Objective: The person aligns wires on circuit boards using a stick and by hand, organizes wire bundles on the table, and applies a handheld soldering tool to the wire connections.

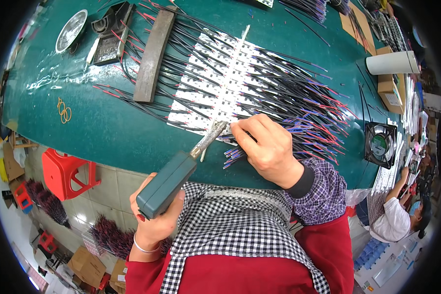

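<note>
My left hand (158, 215) grips a dark green glue gun (167, 182), its residue-coated metal nozzle pointing up and to the right. The nozzle tip meets the near end of a row of white circuit boards (193, 100). Close to that tip, my right hand (269, 149) is closed, thumb and forefinger pinched at the boards' edge; what lies between them is hidden. A pale narrow strip (233, 66) runs lengthwise over the boards. Black wires (289, 90) with red and blue ends fan out both ways. A grey bar (155, 54) lies across the left-hand wires.
On the green table (108, 127) are rubber bands (63, 111), a metal bowl (71, 31), a black tray (109, 49) and, at right, a black fan (380, 144) and white cylinder (393, 62). A red stool (63, 174) stands below left. Another person (393, 218) works at far right.
</note>
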A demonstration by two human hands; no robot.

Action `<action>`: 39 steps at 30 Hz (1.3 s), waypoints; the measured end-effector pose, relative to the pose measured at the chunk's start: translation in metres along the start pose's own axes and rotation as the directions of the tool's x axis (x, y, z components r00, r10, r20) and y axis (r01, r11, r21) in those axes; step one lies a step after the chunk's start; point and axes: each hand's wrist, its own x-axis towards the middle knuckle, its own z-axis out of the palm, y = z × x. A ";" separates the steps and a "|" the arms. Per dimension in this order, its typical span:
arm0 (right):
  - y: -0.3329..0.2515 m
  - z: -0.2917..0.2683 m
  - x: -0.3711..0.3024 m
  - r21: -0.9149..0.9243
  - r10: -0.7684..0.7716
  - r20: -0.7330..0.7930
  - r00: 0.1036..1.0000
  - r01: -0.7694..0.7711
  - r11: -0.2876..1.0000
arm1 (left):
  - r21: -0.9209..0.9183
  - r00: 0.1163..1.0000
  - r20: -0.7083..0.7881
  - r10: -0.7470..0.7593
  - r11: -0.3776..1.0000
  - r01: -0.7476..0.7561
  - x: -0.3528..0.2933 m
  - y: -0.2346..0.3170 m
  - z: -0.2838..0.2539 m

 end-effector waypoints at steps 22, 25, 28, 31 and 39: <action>0.000 0.004 -0.004 -0.035 -0.032 -0.006 0.999 0.032 0.999 | 0.030 0.998 -0.050 -0.038 0.999 0.039 -0.012 -0.007 -0.006; 0.001 0.005 -0.006 0.004 -0.020 -0.021 1.000 0.020 1.000 | 0.038 0.996 -0.061 0.061 0.998 -0.059 -0.006 -0.007 -0.002; 0.002 0.004 -0.006 0.013 -0.021 -0.021 1.000 0.022 1.000 | 0.048 0.993 -0.017 0.112 0.993 -0.112 -0.002 -0.004 -0.002; 0.003 0.004 -0.007 0.002 -0.035 -0.023 0.999 0.035 0.999 | 0.104 0.996 0.042 0.074 0.992 -0.078 0.000 0.002 -0.004; -0.003 0.006 -0.006 -0.083 -0.101 -0.029 0.994 0.099 0.992 | 0.084 0.997 0.072 0.014 0.996 -0.020 0.005 0.011 -0.010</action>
